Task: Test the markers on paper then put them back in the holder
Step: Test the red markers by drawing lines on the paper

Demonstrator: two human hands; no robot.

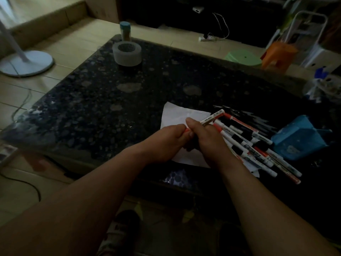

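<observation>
Marker test, judged to be at an early or middle stage. One marker (pixel 212 118) is held over the paper (pixel 177 113). Its orange end is gripped in the curled fingers of the left hand (pixel 166 141) and its white barrel in the closed right hand (pixel 204 139). Whether the cap is being pulled off or pushed on cannot be told. No strokes can be made out on the bare part of the sheet in the dim light. The other markers (pixel 249 143) lie loose just right of the paper, and none is seen inside the blue holder (pixel 299 139) beyond them. Open room is offered on the dark table (pixel 110 100) to the left and far side, up to the grey roll (pixel 127 54). The paper lies near the near edge, and the right side is crowded.
</observation>
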